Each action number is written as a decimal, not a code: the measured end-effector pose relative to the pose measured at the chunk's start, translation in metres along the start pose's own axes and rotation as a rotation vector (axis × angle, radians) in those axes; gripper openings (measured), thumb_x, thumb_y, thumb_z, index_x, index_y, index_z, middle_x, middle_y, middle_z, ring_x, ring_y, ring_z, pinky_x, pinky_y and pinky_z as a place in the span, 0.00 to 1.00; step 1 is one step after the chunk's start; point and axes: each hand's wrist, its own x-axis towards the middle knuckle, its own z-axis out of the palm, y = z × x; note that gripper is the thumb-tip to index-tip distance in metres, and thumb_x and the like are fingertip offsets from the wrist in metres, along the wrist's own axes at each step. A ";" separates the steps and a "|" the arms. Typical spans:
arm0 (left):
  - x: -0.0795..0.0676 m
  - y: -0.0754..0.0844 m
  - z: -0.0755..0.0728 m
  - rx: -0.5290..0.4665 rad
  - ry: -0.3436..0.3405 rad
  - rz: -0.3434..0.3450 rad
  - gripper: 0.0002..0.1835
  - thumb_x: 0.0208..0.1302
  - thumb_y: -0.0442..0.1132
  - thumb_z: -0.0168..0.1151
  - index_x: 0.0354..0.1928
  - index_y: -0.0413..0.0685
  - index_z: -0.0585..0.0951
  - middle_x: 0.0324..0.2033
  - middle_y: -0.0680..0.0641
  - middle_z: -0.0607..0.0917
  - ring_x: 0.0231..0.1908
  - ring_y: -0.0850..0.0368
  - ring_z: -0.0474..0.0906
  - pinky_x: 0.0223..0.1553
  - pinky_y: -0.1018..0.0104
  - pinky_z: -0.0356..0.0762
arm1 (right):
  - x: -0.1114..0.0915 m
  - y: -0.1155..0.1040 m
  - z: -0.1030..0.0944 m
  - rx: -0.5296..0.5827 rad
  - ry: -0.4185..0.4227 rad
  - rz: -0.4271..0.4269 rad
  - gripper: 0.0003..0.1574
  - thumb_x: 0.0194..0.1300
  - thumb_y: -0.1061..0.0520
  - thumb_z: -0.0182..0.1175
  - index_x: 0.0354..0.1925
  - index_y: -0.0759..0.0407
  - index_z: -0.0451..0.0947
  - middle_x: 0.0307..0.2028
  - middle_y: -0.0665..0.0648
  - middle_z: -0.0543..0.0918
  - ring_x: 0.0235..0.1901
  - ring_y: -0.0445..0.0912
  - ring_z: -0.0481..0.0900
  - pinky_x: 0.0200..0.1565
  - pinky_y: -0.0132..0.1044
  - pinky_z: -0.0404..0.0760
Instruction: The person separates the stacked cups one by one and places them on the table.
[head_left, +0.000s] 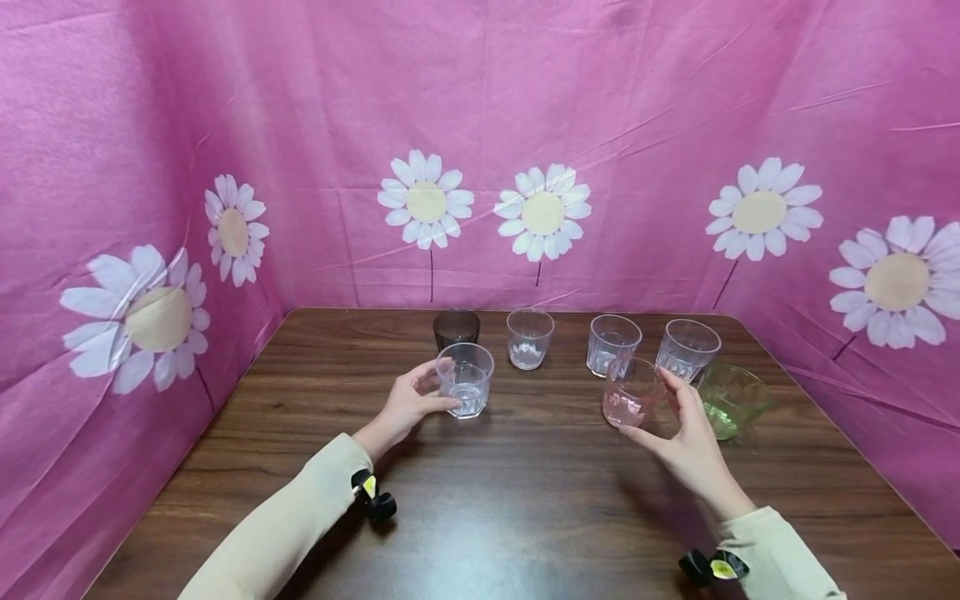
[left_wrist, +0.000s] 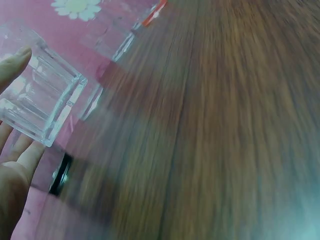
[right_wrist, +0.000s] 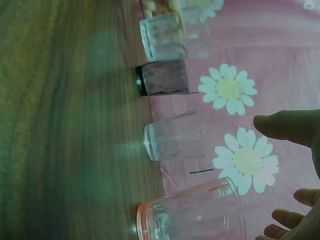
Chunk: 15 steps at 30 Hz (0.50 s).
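My left hand [head_left: 408, 408] grips a clear faceted glass [head_left: 467, 392] between thumb and fingers. In the left wrist view that glass is tilted in the picture and its base looks raised off the table. Behind it, a dark smoky glass [head_left: 456, 325] is partly hidden. My right hand [head_left: 690, 450] is beside a pink glass [head_left: 630, 404], thumb and fingers spread apart. The right wrist view shows a gap between the thumb [right_wrist: 285, 125] and the pink glass, which stands on the table. Just right of the hand is a green glass [head_left: 731, 408], partly covered by it.
Several clear glasses stand along the back of the brown wooden table [head_left: 480, 500], among them one behind centre [head_left: 530, 342], another behind the pink glass [head_left: 613, 337] and one farther right [head_left: 690, 343]. A pink curtain [head_left: 480, 100] with printed daisies surrounds the table.
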 end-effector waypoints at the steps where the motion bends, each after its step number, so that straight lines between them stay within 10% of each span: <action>1: 0.002 0.000 0.004 -0.012 -0.009 0.002 0.38 0.47 0.18 0.71 0.64 0.28 0.71 0.62 0.32 0.75 0.58 0.40 0.75 0.57 0.62 0.78 | -0.002 0.000 0.000 -0.007 0.002 -0.010 0.59 0.44 0.68 0.76 0.71 0.71 0.57 0.62 0.74 0.64 0.59 0.64 0.64 0.63 0.25 0.61; 15: 0.024 -0.015 0.053 -0.019 -0.047 0.026 0.37 0.47 0.18 0.72 0.62 0.28 0.72 0.60 0.32 0.76 0.57 0.38 0.76 0.58 0.58 0.78 | -0.025 -0.005 0.011 -0.046 -0.034 -0.098 0.60 0.39 0.66 0.79 0.68 0.69 0.61 0.64 0.70 0.67 0.61 0.56 0.62 0.58 0.16 0.53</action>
